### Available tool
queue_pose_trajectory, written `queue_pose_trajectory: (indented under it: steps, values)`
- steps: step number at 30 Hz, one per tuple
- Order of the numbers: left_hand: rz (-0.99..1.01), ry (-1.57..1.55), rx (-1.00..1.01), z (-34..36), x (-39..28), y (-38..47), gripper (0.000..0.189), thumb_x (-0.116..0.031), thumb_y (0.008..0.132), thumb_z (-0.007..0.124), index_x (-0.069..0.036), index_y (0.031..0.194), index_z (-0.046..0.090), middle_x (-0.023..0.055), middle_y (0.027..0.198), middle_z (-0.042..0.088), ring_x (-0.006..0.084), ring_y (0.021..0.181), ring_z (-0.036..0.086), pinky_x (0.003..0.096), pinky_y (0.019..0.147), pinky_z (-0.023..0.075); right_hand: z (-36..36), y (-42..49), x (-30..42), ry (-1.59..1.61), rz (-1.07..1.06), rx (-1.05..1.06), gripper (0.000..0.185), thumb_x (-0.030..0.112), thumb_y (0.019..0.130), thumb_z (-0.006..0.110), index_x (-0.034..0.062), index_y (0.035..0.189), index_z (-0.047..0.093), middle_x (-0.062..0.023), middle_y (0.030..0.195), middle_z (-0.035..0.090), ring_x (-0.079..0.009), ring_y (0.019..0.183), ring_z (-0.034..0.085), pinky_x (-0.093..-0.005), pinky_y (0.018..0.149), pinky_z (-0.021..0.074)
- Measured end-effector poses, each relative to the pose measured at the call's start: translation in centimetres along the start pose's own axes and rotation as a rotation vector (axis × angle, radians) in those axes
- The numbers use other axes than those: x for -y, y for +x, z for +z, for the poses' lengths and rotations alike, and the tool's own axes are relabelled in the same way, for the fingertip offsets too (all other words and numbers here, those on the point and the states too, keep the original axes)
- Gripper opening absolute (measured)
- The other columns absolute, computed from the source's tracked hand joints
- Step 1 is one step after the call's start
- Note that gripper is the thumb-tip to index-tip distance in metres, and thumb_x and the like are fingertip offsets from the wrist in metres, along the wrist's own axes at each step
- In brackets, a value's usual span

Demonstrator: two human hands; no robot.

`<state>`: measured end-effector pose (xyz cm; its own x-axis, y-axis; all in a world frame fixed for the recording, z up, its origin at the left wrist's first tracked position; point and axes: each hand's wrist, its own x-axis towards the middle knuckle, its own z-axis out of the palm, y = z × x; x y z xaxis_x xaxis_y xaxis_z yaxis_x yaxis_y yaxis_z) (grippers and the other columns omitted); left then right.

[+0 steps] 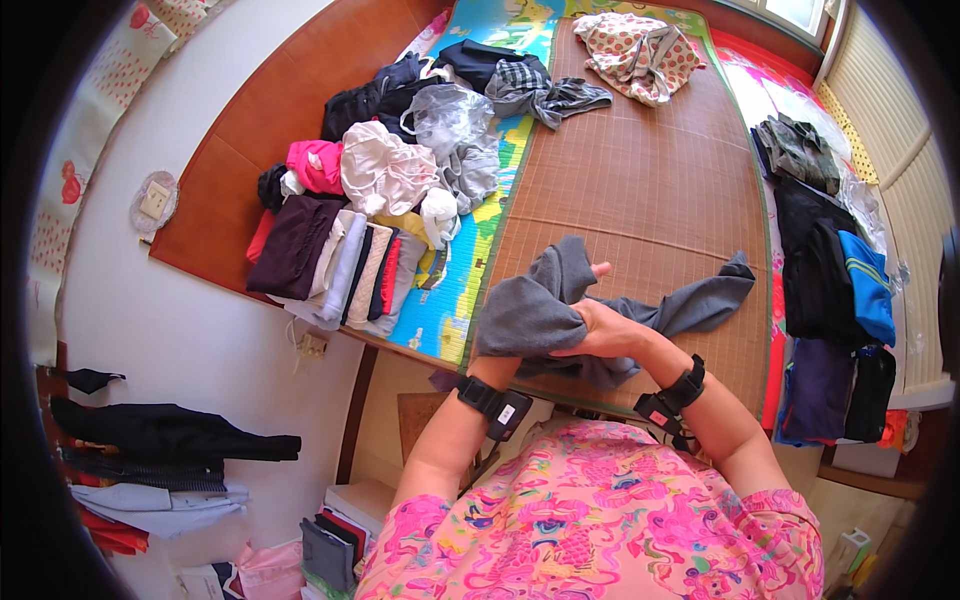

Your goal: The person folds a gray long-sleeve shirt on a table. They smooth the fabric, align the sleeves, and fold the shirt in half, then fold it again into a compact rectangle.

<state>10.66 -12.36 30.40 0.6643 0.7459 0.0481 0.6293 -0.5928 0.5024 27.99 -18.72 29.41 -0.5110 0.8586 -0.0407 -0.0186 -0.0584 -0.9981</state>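
Observation:
A dark grey knit garment (536, 315) is bunched up in front of me, over the near end of the brown mat. My left forearm runs under its bunched part, and the cloth covers most of my left hand (602, 268). Only a fingertip shows past the far edge of the fabric, so its grip is hidden. With fingers and thumb, my right hand (609, 328) grips the garment from the right side. One long narrow piece of the cloth stretches right across the mat, and another fold hangs near the mat's front edge.
A brown woven mat (637, 176) covers the bed. Left lie folded clothes (300, 244), a white garment (386, 169) and a clear plastic bag (450, 116). A strawberry-print cloth (641, 56) is at the far end. Dark clothes (814, 270) are stacked along the right.

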Motion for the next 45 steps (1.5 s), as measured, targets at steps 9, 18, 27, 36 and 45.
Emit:
queue_pose_trajectory:
  steps: [9, 18, 27, 36, 45]
  values:
    - [0.002, -0.172, 0.335, 1.0, -0.2, 1.9, 0.049, -0.020, 0.089, 0.063, -0.006, 0.135, 0.055, 0.0112, 0.137, 0.057, 0.0240, 0.129, 0.051, 0.0351, 0.110, 0.0383, -2.3, -1.1, -0.6, 0.157, -0.024, -0.295, 0.032, 0.008, 0.088, 0.071, -0.0030, 0.117, 0.065, -0.0036, 0.108, 0.069, -0.0098, 0.101, 0.061, -0.0273, 0.090, 0.0505]
    - [-0.093, -1.189, 0.142, -4.3, 8.3, -2.9, 0.029, -0.002, 0.088, 0.061, -0.003, 0.118, 0.064, 0.0012, 0.109, 0.065, 0.0098, 0.101, 0.060, 0.0281, 0.092, 0.0479, -17.0, -11.9, -10.5, 0.678, 0.053, -1.107, 0.021, 0.019, 0.092, 0.066, 0.0041, 0.107, 0.067, -0.0076, 0.101, 0.071, -0.0189, 0.088, 0.067, -0.0329, 0.081, 0.0539]
    - [-0.471, -0.497, -0.826, -9.8, 27.8, -9.9, 0.027, 0.003, 0.083, 0.068, -0.005, 0.109, 0.066, 0.0015, 0.101, 0.065, 0.0139, 0.093, 0.060, 0.0271, 0.090, 0.0455, -20.5, -32.7, -18.7, 0.711, 0.024, -1.764, 0.014, 0.022, 0.090, 0.072, 0.0123, 0.089, 0.063, 0.0008, 0.075, 0.064, -0.0119, 0.062, 0.062, -0.0284, 0.062, 0.0557]
    - [-0.709, -0.141, -0.736, 0.7, 32.4, -9.3, 0.040, -0.003, 0.079, 0.064, -0.007, 0.119, 0.064, 0.0161, 0.116, 0.064, 0.0280, 0.106, 0.060, 0.0394, 0.096, 0.0462, -12.3, -36.6, -19.8, 0.202, 0.459, -1.715, 0.017, 0.024, 0.090, 0.072, 0.0106, 0.085, 0.063, 0.0027, 0.068, 0.057, -0.0064, 0.052, 0.053, -0.0213, 0.046, 0.0428]
    - [-0.250, 0.270, -0.600, 5.8, 25.6, -3.2, 0.034, 0.004, 0.071, 0.052, -0.008, 0.099, 0.066, 0.0163, 0.096, 0.061, 0.0377, 0.097, 0.058, 0.0467, 0.090, 0.0453, -6.2, -25.0, -21.0, 0.283, 0.533, -1.459, 0.032, 0.025, 0.090, 0.073, 0.0055, 0.112, 0.061, -0.0020, 0.097, 0.066, -0.0075, 0.073, 0.060, -0.0198, 0.064, 0.0480]
